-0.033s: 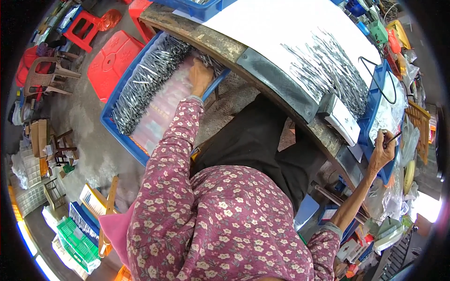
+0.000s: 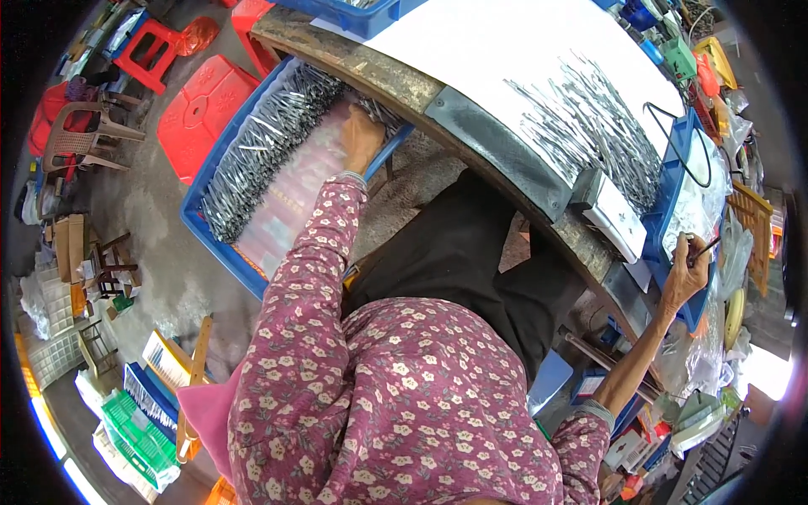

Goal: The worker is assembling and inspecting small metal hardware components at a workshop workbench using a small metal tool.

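My left hand [image 2: 363, 141] reaches into a blue tray [image 2: 220, 254] left of the workbench. Its fingers curl down beside thin metal pieces at the tray's far right corner; what they grip, if anything, is hidden. A long dense row of slim silvery metal pieces [image 2: 263, 145] lines the tray's left side, and pale printed plastic sheeting [image 2: 290, 187] covers the middle. At the right, my right hand [image 2: 688, 273] is closed around a dark, thin, pen-like tool [image 2: 709, 247]. It is over the near end of another blue tray [image 2: 660, 229], which holds clear plastic bags [image 2: 686, 206].
On the bench's white sheet [image 2: 471, 50] lies a spread of slim metal pieces [image 2: 581, 118]. A small white box [image 2: 612, 217] sits at the bench edge. Red stools [image 2: 200, 114] and a brown chair [image 2: 88, 135] stand on the left. Green and blue crates [image 2: 139, 438] lie lower left.
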A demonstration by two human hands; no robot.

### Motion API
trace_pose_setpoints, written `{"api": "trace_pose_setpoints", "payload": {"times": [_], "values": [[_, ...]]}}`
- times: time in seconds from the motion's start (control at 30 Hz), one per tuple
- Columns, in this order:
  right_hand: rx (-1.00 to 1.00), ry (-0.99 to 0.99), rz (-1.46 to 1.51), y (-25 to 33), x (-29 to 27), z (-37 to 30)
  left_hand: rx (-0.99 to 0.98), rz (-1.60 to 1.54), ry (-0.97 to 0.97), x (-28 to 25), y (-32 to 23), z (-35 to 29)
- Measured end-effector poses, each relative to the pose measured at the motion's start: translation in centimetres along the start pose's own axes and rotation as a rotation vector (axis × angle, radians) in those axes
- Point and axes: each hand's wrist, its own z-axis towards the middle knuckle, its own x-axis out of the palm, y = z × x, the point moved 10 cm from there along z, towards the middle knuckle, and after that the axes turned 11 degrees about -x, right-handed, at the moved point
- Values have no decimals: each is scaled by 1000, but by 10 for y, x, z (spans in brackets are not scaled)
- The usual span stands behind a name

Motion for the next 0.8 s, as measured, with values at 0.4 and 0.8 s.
{"api": "trace_pose_setpoints", "payload": {"times": [0.4,0.8], "values": [[17,-20,-5,-2,-7,-6,-77,-286,-15,23,18,8],[51,-63,-3,-5,-15,2,-204,-548,235,36,-6,8]]}}
